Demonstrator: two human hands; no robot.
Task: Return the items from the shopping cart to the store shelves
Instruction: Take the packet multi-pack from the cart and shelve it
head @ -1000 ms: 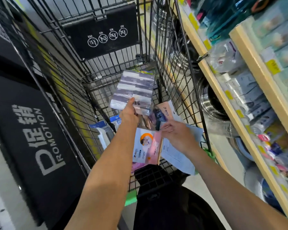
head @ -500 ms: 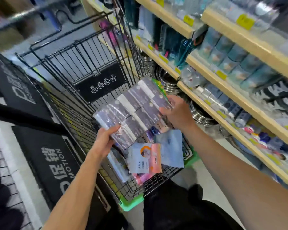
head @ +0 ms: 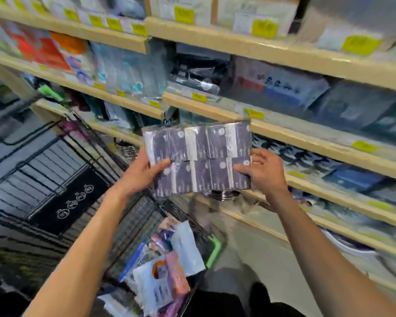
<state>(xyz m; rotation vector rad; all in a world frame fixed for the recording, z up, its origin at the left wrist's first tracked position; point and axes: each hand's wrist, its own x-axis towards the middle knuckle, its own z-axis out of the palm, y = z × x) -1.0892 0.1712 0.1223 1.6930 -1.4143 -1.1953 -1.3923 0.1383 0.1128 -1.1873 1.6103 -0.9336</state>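
Observation:
A flat plastic-wrapped multipack of dark purple and white packets (head: 199, 156) is held up in front of the wooden store shelves (head: 290, 136). My left hand (head: 144, 172) grips its left edge and my right hand (head: 261, 170) grips its right edge. Below, the black wire shopping cart (head: 133, 216) holds several more packets, among them a white and pink one (head: 162, 282) and a pale blue pouch (head: 185, 250).
The shelves are packed with boxed and bagged goods and carry yellow price tags (head: 364, 146). Stacked metal bowls (head: 224, 195) sit on a low shelf behind the pack. A black sign panel (head: 71, 202) hangs at the cart's far end. My dark trousers (head: 245, 298) show at the bottom.
Both hands lifted the multipack out of the cart and up toward the shelves, turning it level. The view swung from the cart to the shelving.

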